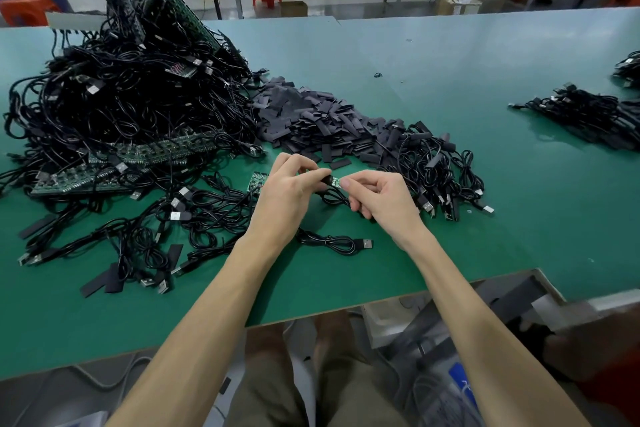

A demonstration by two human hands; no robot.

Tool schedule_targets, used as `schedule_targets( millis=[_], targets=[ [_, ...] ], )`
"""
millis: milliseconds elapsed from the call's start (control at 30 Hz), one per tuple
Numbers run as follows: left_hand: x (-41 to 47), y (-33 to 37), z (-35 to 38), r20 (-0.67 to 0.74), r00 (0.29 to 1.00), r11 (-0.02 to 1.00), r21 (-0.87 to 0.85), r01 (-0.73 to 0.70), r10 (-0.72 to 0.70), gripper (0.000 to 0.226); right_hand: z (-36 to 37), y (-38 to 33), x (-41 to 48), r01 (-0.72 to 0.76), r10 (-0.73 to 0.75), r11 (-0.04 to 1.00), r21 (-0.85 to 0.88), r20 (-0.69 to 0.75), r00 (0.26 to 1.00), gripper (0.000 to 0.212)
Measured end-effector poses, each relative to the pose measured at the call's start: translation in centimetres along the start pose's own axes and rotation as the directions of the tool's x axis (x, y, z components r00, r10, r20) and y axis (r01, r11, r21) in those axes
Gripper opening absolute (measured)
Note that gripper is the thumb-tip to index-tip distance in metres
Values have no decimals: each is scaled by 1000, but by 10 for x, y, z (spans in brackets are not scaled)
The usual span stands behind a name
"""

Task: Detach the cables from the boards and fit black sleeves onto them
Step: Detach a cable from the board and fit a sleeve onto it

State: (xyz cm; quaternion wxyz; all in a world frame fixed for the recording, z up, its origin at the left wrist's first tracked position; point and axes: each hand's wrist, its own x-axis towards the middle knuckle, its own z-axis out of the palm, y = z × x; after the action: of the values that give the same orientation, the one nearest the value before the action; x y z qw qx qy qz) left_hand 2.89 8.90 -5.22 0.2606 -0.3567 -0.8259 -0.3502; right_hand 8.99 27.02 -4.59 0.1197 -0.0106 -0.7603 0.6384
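Note:
Over the green table (450,156), my left hand (289,196) pinches a black sleeve (325,179) that sits on the end of a black cable (334,241). My right hand (382,199) pinches the small green board tip (336,181) sticking out of that sleeve. The cable loops down between my hands and ends in a USB plug (366,243) lying on the table. A heap of loose black sleeves (311,118) lies just behind my hands. Long green boards (162,151) with cables attached lie at the left.
A big tangle of black cables and boards (131,80) fills the left of the table. Sleeved cables (440,170) lie right of my hands. More cable bundles (588,114) lie at the far right. The table's front edge (346,307) runs near my forearms.

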Motion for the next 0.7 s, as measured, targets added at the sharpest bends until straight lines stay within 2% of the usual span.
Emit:
schedule_targets(
  millis=[233, 500, 700],
  targets=[
    [-1, 0, -1, 0, 999, 999, 7, 42, -42, 25, 0, 0, -1, 0, 0, 1000, -24, 6, 1000, 17],
    [1, 8, -3, 59, 998, 999, 25, -35, 34, 23, 1, 2, 0, 3, -2, 999, -45, 21, 1000, 17],
    [-1, 5, -1, 9, 999, 999, 14, 48, -48, 23, 2, 3, 1, 24, -24, 999, -24, 1, 1000, 13]
  ],
)
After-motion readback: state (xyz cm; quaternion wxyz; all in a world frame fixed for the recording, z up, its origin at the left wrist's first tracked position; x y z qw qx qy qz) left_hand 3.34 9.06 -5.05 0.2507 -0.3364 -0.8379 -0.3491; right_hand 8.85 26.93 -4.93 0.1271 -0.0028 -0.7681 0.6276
